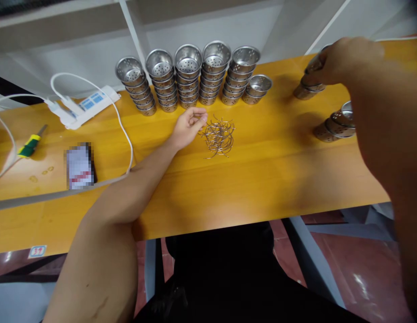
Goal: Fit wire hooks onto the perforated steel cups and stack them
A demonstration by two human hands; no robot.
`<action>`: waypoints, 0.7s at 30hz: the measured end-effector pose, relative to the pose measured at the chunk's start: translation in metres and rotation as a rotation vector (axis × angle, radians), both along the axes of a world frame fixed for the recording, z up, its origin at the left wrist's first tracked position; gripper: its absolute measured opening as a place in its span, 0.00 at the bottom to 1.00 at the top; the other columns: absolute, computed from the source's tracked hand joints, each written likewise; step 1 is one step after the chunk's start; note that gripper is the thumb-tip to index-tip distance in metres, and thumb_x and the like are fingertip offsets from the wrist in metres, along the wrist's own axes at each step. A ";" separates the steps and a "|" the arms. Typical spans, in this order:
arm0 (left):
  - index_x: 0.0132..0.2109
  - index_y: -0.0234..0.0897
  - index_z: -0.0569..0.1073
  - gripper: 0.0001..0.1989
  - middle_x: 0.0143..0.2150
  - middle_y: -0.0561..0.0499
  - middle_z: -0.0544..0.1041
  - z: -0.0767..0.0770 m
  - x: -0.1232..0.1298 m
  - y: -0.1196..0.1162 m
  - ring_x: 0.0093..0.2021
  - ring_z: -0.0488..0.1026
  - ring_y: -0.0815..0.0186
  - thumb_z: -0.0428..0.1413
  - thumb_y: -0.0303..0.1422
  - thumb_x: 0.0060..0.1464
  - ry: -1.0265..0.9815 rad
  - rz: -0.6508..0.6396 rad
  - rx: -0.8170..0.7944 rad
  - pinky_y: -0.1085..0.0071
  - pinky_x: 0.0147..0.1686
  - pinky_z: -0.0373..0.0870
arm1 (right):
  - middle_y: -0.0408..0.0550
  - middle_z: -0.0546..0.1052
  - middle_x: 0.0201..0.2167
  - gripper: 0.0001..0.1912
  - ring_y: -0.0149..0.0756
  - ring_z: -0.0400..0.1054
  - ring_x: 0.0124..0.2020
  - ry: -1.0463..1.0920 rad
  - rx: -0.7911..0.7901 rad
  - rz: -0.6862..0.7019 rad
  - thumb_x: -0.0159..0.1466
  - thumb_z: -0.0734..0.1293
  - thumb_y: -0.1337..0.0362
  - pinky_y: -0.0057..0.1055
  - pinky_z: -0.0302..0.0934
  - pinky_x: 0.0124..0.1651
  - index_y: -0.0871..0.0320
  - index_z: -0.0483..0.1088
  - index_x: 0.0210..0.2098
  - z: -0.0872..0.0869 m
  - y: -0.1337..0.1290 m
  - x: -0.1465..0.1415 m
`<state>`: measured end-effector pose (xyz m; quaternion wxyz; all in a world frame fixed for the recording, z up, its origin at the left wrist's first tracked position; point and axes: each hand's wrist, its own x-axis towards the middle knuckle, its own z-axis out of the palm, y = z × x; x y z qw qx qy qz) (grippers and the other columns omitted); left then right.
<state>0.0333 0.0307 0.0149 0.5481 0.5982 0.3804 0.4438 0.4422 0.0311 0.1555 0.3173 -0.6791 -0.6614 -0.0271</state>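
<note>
My right hand (346, 60) is wrapped round a perforated metal cup (314, 65) at the top of a short stack at the right of the table. A second short stack of such cups (332, 128) stands nearer to me, partly behind my forearm. My left hand (190, 128) is by the left edge of a pile of thin curved metal wires (219, 137). Its thumb and fingers are curled together; whatever they may pinch is too small to make out. Behind it, tall stacks of perforated metal cups (188, 74) stand in a row.
At the row's right end is a lower cup stack (257, 89). A white power strip (90, 107) with plugged-in cables lies at the left. A phone (80, 166) and a green-yellow screwdriver (31, 143) lie on the wooden table (201, 193). A partition wall runs behind.
</note>
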 end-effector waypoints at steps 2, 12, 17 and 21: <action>0.60 0.37 0.84 0.07 0.53 0.49 0.89 0.001 0.000 -0.001 0.46 0.90 0.70 0.70 0.25 0.81 0.004 0.002 -0.002 0.74 0.48 0.85 | 0.62 0.94 0.68 0.61 0.24 0.92 0.62 0.007 0.021 -0.002 0.91 0.56 0.34 0.16 0.56 0.38 0.64 0.60 0.07 -0.003 -0.002 0.005; 0.59 0.38 0.83 0.07 0.53 0.50 0.89 0.000 -0.001 0.001 0.44 0.89 0.72 0.70 0.24 0.82 0.004 -0.010 0.010 0.76 0.47 0.84 | 0.63 0.94 0.43 0.26 0.14 0.50 0.26 -0.246 -0.362 -0.429 0.48 0.96 0.68 0.36 0.36 0.30 0.64 0.76 0.18 -0.003 0.044 0.026; 0.60 0.38 0.83 0.08 0.53 0.49 0.90 -0.003 -0.002 0.002 0.46 0.89 0.70 0.70 0.24 0.81 0.013 -0.016 0.021 0.75 0.48 0.86 | 0.31 0.62 0.17 0.34 0.24 0.45 0.24 -0.187 -0.258 -0.396 0.61 0.93 0.75 0.36 0.48 0.35 0.53 0.67 0.21 0.014 0.006 -0.002; 0.62 0.39 0.84 0.10 0.59 0.45 0.91 -0.009 -0.005 0.006 0.49 0.90 0.69 0.70 0.25 0.80 0.010 -0.035 0.057 0.73 0.51 0.88 | 0.34 0.66 0.18 0.22 0.27 0.59 0.26 -0.027 -0.253 -0.274 0.73 0.88 0.77 0.37 0.57 0.37 0.55 0.78 0.31 0.041 -0.034 -0.015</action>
